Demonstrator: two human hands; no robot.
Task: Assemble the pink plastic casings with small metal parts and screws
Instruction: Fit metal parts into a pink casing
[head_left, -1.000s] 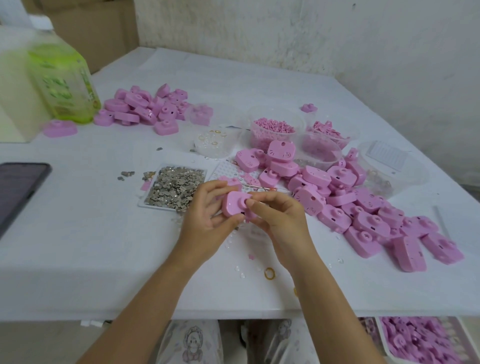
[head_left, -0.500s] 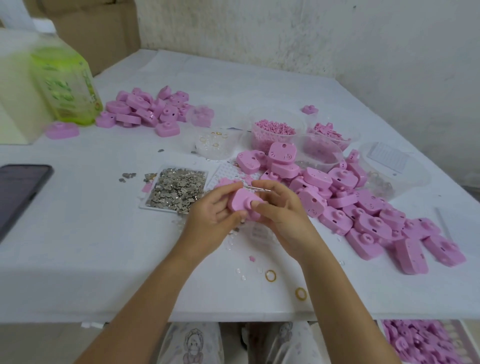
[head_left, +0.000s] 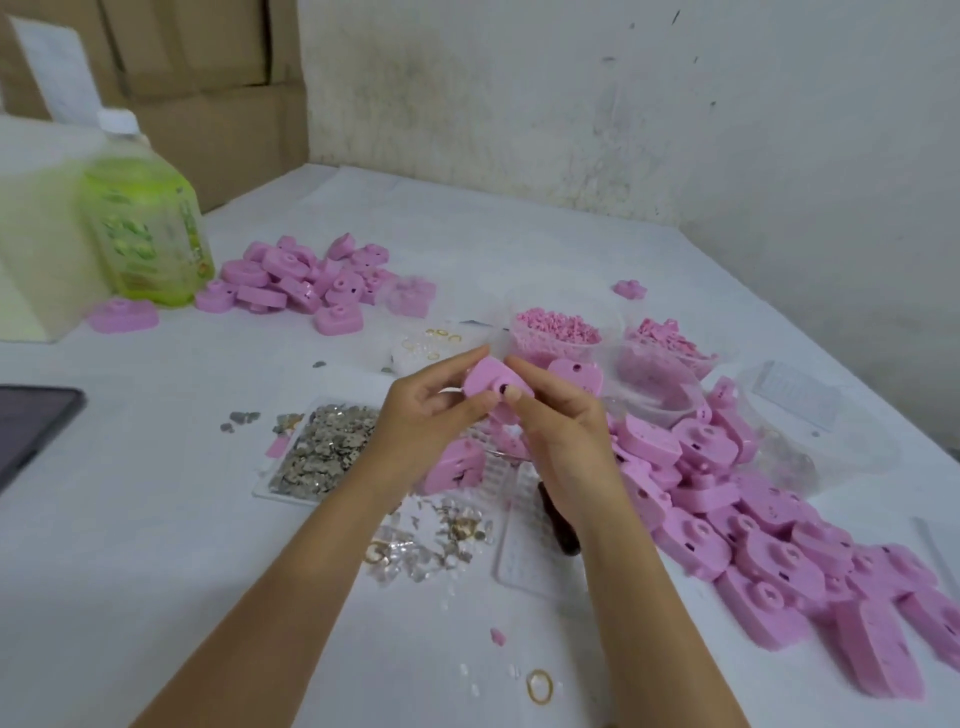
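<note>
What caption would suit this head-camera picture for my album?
Left hand and right hand grip a pink plastic casing near a heap of small silvery metal parts.

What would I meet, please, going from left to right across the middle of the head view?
Dark screen, tray of metal parts, left hand, held pink casing, right hand, pile of pink casings.

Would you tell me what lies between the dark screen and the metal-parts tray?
Head view: a few loose metal bits on white table, near the tray.
</note>
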